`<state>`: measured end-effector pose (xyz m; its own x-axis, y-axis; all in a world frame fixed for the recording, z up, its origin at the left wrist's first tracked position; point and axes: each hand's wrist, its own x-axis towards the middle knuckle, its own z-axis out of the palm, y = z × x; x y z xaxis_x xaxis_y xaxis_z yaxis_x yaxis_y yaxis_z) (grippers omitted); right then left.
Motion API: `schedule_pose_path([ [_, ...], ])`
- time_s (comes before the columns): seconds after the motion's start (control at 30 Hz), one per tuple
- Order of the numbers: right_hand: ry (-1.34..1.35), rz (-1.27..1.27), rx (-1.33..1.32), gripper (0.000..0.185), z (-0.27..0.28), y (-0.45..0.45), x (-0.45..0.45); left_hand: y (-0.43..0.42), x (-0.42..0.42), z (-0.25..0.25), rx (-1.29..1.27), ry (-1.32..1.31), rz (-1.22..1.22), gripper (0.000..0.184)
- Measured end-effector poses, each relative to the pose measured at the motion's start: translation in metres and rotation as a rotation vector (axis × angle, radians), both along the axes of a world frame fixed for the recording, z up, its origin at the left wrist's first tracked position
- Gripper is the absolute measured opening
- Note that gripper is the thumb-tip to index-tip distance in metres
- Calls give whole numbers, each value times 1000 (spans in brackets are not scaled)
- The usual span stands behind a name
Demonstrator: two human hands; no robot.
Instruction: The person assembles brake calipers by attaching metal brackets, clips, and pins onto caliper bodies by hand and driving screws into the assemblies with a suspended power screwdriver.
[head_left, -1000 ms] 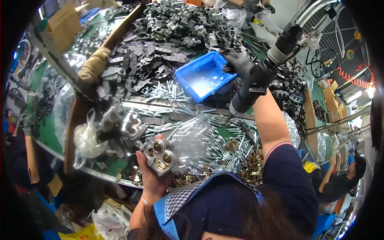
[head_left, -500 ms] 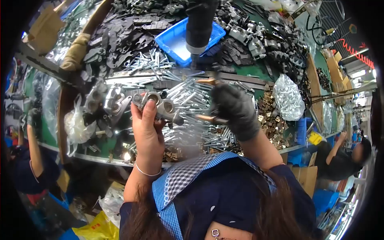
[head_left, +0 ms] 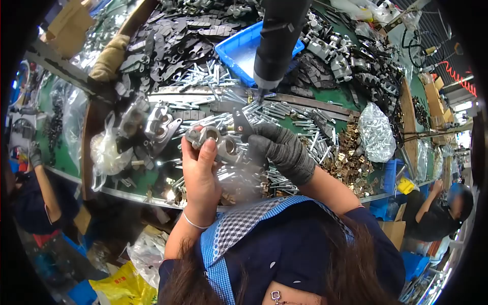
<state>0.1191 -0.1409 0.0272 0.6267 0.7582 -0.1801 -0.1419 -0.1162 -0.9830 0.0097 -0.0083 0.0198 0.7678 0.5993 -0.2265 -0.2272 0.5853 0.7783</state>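
My bare left hand is wrapped round a silver metal brake caliper with two round bores facing up. Close on its right, my right hand in a dark grey knitted glove grips a dark flat brake pad with a small hole in it. The pad's tip stands just above the caliper's far edge; whether the two touch I cannot tell. Beneath both hands lies a spread of shiny metal pins. From above, a black power driver hangs with its tip over the pins.
Behind the driver sits a blue tray, among heaps of dark brake pads. More calipers and a plastic bag lie left, small brassy clips and a bubble-wrapped bundle right. Other people work at both sides.
My right hand has come down and left to the caliper, and the brake pad now shows clearly in it. My left hand keeps its hold. The whole view has shifted slightly.
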Motion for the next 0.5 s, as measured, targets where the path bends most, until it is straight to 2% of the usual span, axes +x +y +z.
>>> schedule_pose_path([
  [0.23,53,58,-23,40,-5,2,3,5,-6,-13,176,-15,-52,43],
  [0.5,117,95,10,41,-10,7,-5,2,-6,-18,208,10,10,43],
])
